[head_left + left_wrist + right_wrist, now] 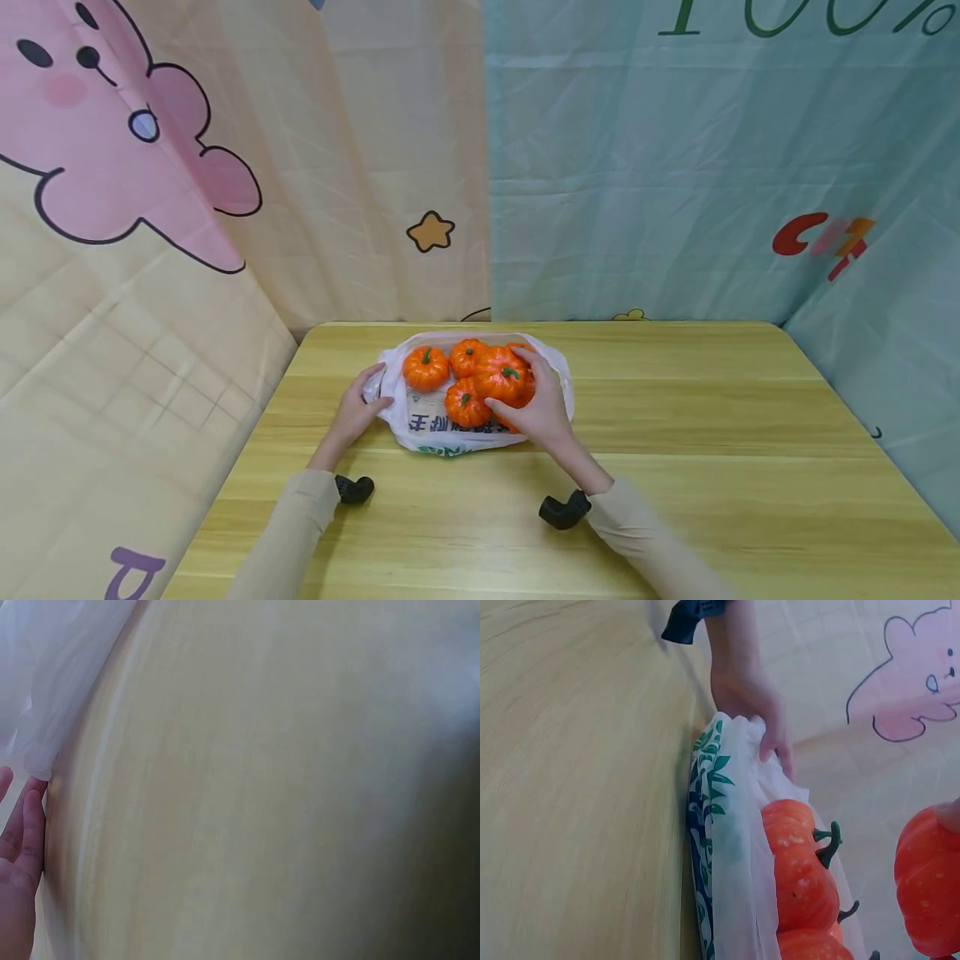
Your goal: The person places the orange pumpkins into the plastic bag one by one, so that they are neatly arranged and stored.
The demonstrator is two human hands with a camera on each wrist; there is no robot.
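My right hand [543, 408] grips a small orange pumpkin [498, 375] with a green stem, thumb on its near side and fingers over its far side. In the right wrist view this pumpkin [928, 881] is apart from the others, at the right edge. A white plastic bag [393, 421] lies spread on the table with its mouth up; several more pumpkins [426, 368] sit in it, some partly hidden behind the held one. My left hand [358, 408] holds the bag's left end between thumb and fingers. Only part of that hand [19, 855] shows in the left wrist view.
The wooden table [712, 467] extends to the right and in front of the bag. Printed curtains [637, 167] hang behind and beside it. A black wrist mount [564, 510] sticks out from each sleeve, low over the table.
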